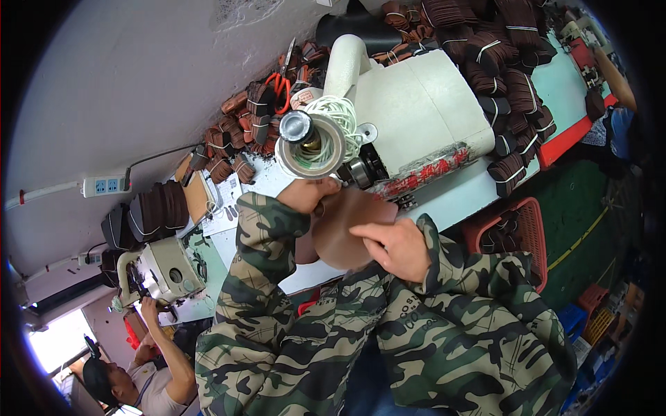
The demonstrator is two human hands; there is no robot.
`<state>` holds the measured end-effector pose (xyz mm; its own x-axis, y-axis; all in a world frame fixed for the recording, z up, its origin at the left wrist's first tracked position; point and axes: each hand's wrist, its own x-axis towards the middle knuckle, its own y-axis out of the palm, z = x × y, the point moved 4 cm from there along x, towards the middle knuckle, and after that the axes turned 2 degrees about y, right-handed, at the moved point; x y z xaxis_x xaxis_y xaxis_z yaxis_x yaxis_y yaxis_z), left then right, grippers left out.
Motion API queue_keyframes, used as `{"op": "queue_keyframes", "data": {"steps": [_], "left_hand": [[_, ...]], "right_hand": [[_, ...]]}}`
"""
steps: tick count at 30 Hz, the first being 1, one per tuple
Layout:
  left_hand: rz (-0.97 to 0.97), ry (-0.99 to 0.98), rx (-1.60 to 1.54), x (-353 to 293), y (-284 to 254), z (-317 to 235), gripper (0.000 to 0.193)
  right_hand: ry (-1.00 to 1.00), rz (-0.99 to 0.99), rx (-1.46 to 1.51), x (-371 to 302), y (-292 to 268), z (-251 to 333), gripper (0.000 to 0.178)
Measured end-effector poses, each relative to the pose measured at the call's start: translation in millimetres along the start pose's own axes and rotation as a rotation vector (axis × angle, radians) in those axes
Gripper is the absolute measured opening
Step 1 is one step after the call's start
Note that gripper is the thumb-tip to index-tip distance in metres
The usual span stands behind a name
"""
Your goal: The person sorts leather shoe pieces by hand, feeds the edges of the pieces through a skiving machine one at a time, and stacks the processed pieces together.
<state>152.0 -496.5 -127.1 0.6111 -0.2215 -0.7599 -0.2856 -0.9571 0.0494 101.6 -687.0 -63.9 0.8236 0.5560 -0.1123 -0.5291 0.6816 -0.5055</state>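
A rounded brown leather piece [341, 232] lies at the working end of a cream machine [423, 97] that looks like a leather-working machine. My left hand [305, 195] is at the piece's far left edge, fingers curled on it, close below the machine's round head; some fingertips are hidden. From the right, my right hand [401, 248] rests on the leather, index finger stretched across it and nothing gripped. Black and metal parts [364, 168] of the machine stand just beyond the piece. Another brown piece [305, 248] shows partly beneath it.
White cord coils [331, 114] sit around the machine's head. Red-handled scissors [279, 90] stand among bundled brown leather pieces [260, 104]; more bundles [513, 90] pile up at right. A red basket [531, 236] stands beside the table. Co-workers [163, 360] work at left and far right.
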Motion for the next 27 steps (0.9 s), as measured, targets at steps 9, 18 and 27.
{"op": "queue_keyframes", "data": {"steps": [9, 18, 27], "left_hand": [[-0.242, 0.245, 0.16, -2, 29, -17, 0.026], [-0.774, 0.538, 0.846, -16, -52, 36, 0.024], [-0.7, 0.449, 1.342, -21, -34, 131, 0.033]], "right_hand": [[-0.022, -0.183, 0.009, -7, -78, -10, 0.021], [-0.061, -0.784, -0.275, -4, -151, -1, 0.028], [-0.26, -0.424, -0.313, 10, -73, -18, 0.023]]}}
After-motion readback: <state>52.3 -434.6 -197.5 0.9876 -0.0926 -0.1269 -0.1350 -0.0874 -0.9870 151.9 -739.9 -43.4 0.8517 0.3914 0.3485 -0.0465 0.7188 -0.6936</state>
